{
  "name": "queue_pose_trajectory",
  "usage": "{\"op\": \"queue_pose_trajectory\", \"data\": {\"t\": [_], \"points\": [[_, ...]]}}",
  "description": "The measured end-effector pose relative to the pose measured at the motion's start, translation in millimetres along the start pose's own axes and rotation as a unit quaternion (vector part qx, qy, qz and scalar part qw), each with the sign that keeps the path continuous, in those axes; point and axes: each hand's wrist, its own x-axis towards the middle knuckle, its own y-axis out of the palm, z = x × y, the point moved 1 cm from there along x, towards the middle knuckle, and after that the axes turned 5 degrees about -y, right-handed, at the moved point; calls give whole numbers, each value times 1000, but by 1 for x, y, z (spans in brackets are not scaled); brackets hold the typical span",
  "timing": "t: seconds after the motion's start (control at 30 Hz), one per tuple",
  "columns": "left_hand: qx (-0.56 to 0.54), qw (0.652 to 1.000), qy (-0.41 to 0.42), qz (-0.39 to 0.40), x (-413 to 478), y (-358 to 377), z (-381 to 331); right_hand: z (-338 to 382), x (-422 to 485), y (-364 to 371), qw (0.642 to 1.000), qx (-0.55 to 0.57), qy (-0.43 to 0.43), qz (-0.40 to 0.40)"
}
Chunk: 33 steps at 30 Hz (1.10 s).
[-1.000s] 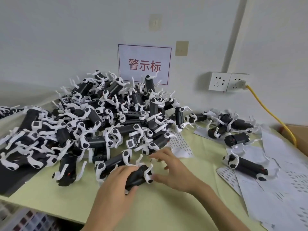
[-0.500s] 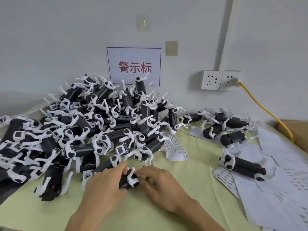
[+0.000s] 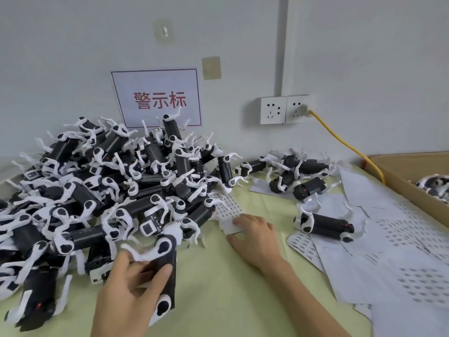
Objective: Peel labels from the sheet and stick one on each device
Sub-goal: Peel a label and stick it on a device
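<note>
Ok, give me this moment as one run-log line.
left hand: grips device beside pile | right hand: pinches corner of label sheet | label on held device: cannot tell

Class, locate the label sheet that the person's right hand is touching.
Head view, centre: the label sheet lies on the green table at the right foot of the device pile, its near edge pinched by the right hand.

label sheet (image 3: 227,207) print too small to read.
</note>
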Motion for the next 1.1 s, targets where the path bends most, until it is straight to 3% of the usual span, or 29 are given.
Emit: {"op": "queue_pose_trajectory", "data": {"t": [0.27, 0.37, 0.47, 0.53, 0.6, 0.7, 0.77, 0.83, 0.9, 0.93, 1.0, 1.1], "points": [[-97, 992, -25, 72, 14, 4, 7, -2, 6, 1, 997, 3, -27, -75], [-110, 992, -7, 56, 17, 8, 5, 3, 4, -7, 993, 29, -57, -102], [-157, 987, 3, -11, 16, 8, -4, 9, 1, -25, 966, 123, -7, -228], [-191, 979, 33, -61, 17, 7, -17, 7, -2, -45, 906, 230, 68, -349], [-245, 963, 65, -88, 14, 8, -27, -5, -3, -64, 818, 366, 138, -422], [-331, 941, 46, -59, 10, 13, -43, -27, -4, -79, 665, 569, 257, -409], [-409, 912, -29, 34, 17, 23, -50, -32, -4, -82, 598, 657, 260, -379], [-475, 855, -137, 158, 27, 42, -55, -28, -4, -84, 616, 658, 211, -379], [-521, 785, -238, 237, 34, 68, -57, -16, -8, -86, 690, 591, 116, -402], [-523, 766, -273, 256, 37, 80, -56, -10, -10, -85, 732, 539, 69, -411], [-510, 752, -318, 272, 43, 106, -48, -2, -14, -82, 786, 442, -10, -431], [-478, 751, -340, 302, 56, 125, -52, 4, -17, -77, 820, 311, -103, -469]]}}
